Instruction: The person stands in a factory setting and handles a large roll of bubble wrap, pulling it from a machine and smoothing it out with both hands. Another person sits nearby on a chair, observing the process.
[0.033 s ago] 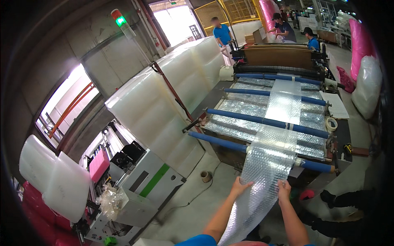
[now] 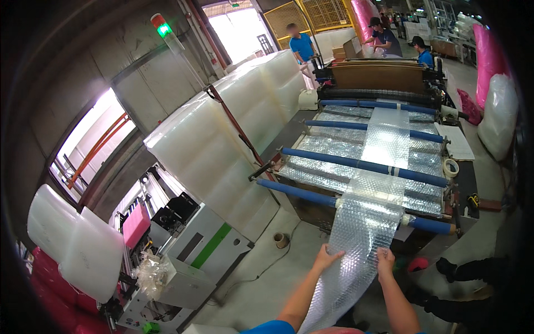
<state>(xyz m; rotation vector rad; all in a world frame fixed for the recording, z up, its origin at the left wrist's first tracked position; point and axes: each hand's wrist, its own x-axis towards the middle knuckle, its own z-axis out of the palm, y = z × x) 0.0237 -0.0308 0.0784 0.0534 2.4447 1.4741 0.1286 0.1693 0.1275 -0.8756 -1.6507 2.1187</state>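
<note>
A long strip of clear bubble wrap runs off the machine over its blue rollers and slopes down toward me. My left hand grips the strip's left edge, thumb on top and the fingers partly hidden. On the opposite edge, my right hand is closed on the same strip, knuckles up. Between the two hands the wrap stays spread, and below them it hangs and curls past my forearms. Silvery bubble sheeting lies under the rollers.
Tall stacked bundles in clear film stand left of the machine. A white machine with a green stripe is at lower left. A cardboard core and a cable lie on the floor. A tape roll rests at the machine's right. Several people work beyond.
</note>
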